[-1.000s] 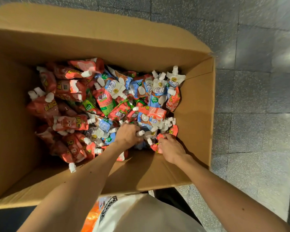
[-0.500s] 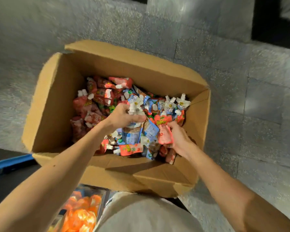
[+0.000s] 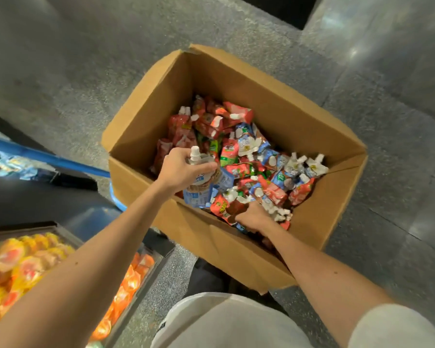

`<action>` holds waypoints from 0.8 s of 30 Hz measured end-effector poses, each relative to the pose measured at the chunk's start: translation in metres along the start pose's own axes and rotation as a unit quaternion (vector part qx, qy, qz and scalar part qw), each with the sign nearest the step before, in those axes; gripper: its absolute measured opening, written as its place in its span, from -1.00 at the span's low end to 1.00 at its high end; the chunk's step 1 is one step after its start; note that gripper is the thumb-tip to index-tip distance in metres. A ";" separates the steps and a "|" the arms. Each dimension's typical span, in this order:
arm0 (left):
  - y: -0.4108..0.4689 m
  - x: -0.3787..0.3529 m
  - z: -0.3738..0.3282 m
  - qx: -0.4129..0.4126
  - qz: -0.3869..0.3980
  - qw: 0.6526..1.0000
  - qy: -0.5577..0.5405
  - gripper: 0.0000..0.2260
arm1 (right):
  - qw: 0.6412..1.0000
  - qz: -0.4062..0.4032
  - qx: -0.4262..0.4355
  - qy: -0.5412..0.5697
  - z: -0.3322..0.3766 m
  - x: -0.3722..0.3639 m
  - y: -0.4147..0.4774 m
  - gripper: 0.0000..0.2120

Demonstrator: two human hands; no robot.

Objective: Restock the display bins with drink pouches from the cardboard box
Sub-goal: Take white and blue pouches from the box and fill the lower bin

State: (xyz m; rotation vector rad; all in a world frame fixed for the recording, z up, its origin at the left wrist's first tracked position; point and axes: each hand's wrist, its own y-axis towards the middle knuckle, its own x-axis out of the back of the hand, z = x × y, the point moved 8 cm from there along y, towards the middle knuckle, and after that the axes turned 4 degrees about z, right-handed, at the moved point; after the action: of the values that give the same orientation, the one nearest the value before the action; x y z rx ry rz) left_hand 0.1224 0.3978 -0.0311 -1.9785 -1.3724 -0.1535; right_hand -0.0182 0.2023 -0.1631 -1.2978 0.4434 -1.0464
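Cardboard box (image 3: 146,116) stands open on the floor (image 3: 86,71), flaps up, roughly half full of loose drink pouches (image 3: 239,169), red, green and blue, white caps pointing every way.

Left hand (image 3: 183,172): fingers curled round a small bunch of blue pouches (image 3: 204,194) just below a white spout (image 3: 194,153); the bunch hangs over the near-left corner of the box.

Right hand (image 3: 253,218): dug into the heap at the near wall, fingertips buried. Cannot tell whether it grips anything.

Handling, judged: pouches look light, soft-bodied and glossy, so likely slippery in a stack. The stiff neck under the cap is the sure hold; squeezing the belly risks one sliding out of the bunch. Several per grab seems workable.

Edges and room: the near box wall and its upright flap sit between the heap and the display bins (image 3: 35,226) at near left, so loads must lift over that rim. A bin there already holds orange packs (image 3: 23,267). A blue rail (image 3: 48,156) runs just left of the box; the path between box and bins is short but hemmed by it.
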 end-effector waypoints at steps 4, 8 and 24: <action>0.006 0.017 0.021 0.014 -0.029 0.997 -0.066 -0.77 | 0.996 0.048 0.032 -0.061 0.032 -0.038 0.029 -0.78; 0.008 0.026 0.033 0.022 -0.037 0.994 -0.102 -0.81 | 0.994 0.066 0.033 -0.083 0.053 -0.057 0.053 -0.61; -0.041 0.040 0.003 -0.009 -0.086 0.989 -0.120 -0.81 | 0.986 -0.012 0.101 0.130 0.056 0.021 -0.009 -0.68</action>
State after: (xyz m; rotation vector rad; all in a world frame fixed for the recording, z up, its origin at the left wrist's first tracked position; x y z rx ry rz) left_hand 0.1033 0.4384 0.0052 -1.9397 -1.7022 -0.0051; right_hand 0.0324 0.2174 -0.1345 -0.9925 0.5057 -1.2541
